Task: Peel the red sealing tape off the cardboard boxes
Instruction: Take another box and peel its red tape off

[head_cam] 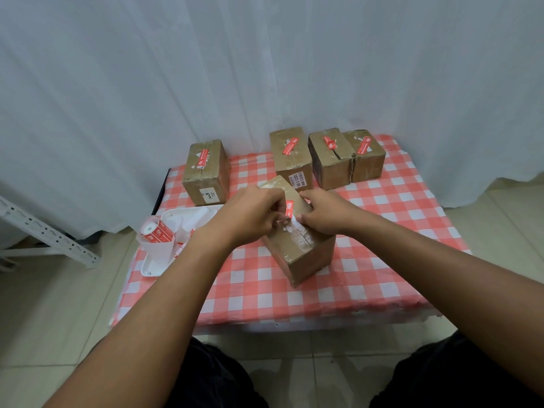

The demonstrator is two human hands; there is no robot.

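White curtain cloth [265, 69] fills the whole wall ahead of me, hanging to a floor of pale glossy tiles [44, 304]. A perforated white metal rack leg [50, 234] slants in at the far left. In front of my knees sits a low table under a red-and-white checked cloth [368, 260].

Four cardboard boxes stand along the far edge: one at the left [206, 172], one in the middle [291, 157], and two touching each other at the right [331, 160] [366, 156]. Each carries a strip of red tape on top. On the table's left side is a white tray [153, 260] holding a roll of red tape [156, 231].

The box I am working on [300, 248] sits near the middle of the table, turned at an angle. Both my arms reach forward over it. My left hand [250, 214] curls at the top seam, fingertips pinched on the torn white end of the red sealing tape [290, 209]. My right hand [326, 212] presses flat on the box top just beside that strip, thumb at the seam. The hands are nearly touching.
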